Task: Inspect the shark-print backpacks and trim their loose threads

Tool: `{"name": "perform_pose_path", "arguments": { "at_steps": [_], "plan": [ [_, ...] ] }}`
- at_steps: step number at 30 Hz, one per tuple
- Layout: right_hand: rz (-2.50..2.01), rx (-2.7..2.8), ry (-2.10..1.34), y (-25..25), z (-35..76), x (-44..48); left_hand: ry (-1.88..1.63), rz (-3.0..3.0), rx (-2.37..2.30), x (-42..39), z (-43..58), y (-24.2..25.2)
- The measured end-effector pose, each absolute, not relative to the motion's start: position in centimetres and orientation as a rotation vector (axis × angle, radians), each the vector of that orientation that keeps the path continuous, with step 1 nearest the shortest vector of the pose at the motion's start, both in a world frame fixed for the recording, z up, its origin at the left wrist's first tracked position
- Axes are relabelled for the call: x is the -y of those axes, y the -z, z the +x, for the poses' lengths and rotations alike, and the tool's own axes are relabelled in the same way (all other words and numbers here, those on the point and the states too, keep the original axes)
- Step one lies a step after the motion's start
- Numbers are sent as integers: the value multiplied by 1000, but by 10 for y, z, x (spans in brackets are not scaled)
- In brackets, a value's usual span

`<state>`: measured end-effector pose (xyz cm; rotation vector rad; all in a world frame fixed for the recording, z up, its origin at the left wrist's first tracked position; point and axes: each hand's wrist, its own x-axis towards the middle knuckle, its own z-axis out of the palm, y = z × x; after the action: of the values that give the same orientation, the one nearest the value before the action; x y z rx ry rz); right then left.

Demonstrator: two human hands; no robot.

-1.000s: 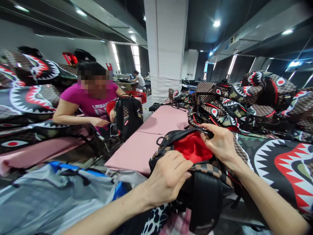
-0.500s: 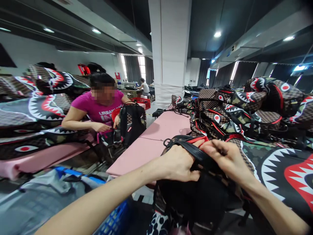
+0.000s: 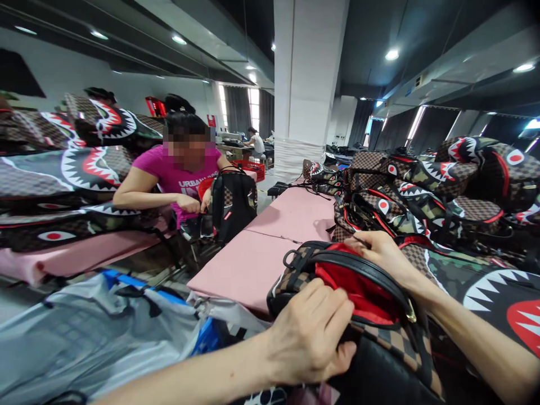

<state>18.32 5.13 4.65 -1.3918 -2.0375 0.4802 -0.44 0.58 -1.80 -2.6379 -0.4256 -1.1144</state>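
A brown-checked backpack (image 3: 405,337) with black trim stands before me, its top gaping over a red lining (image 3: 371,295). A black padded carry handle (image 3: 367,264) arches across the opening. My left hand (image 3: 316,332) is closed on the near edge of the opening, fingers curled over it and thumb beneath. At the far rim, my right hand (image 3: 382,250) is closed, with a thin dark item at its fingertips that I cannot make out. The right fingertips are partly hidden. A metal zipper pull (image 3: 410,310) hangs at the right end of the opening.
A pink-topped table (image 3: 253,253) stretches ahead. Many shark-mouth backpacks (image 3: 422,174) are heaped at right, and more (image 3: 84,169) at left. A co-worker in a magenta shirt (image 3: 189,174) handles another black backpack (image 3: 234,202). A plastic-lined blue crate (image 3: 143,287) sits lower left, a pillar (image 3: 310,84) beyond.
The backpack's mouth has spread wider, showing more red lining. My left hand has moved down onto its near edge, my right hand slightly up along the far rim. The view has shifted left.
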Motion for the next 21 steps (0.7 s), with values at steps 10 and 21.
{"name": "perform_pose_path", "arguments": {
  "at_steps": [10,21],
  "plan": [
    [-1509,1885,-582,-30,182,-69,542,-3081,508,0,-12,-11],
    [-1345,1968,-705,-27,188,-63,-812,-3533,392,-42,48,-49]
  ]
}}
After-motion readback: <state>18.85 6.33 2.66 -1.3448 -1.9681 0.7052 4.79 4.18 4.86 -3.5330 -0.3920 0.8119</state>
